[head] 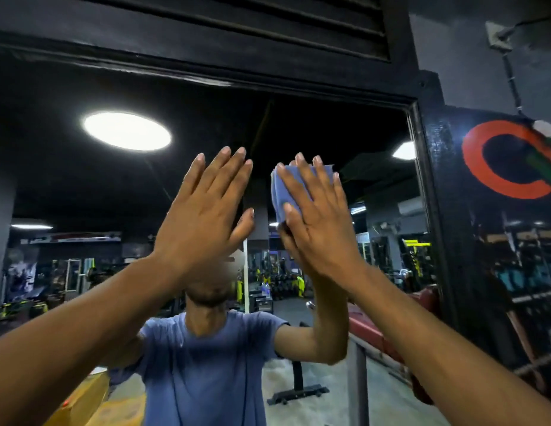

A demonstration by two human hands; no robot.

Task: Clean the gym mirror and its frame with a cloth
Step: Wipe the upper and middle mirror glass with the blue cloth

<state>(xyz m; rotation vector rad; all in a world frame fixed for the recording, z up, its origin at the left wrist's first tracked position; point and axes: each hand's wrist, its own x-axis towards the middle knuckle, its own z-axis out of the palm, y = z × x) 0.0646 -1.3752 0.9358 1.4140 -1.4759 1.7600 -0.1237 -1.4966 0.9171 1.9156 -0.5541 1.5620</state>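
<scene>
Mirror w/ blue cloth pressed flat near top right under R hand, fingers straight; L hand open beside it, prob touching glass; black frame just right

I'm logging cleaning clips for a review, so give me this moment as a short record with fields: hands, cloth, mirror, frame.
left hand: raised flat toward the mirror, fingers straight, holds nothing
right hand: fingers spread, presses the cloth against the glass
cloth: blue, folded, under the right palm
mirror: dark glass, reflects the gym, a round ceiling light and the person
frame: black; top rail and right upright in view, cloth not on it
wiping zone: upper part of the glass, left of the right upright
</scene>
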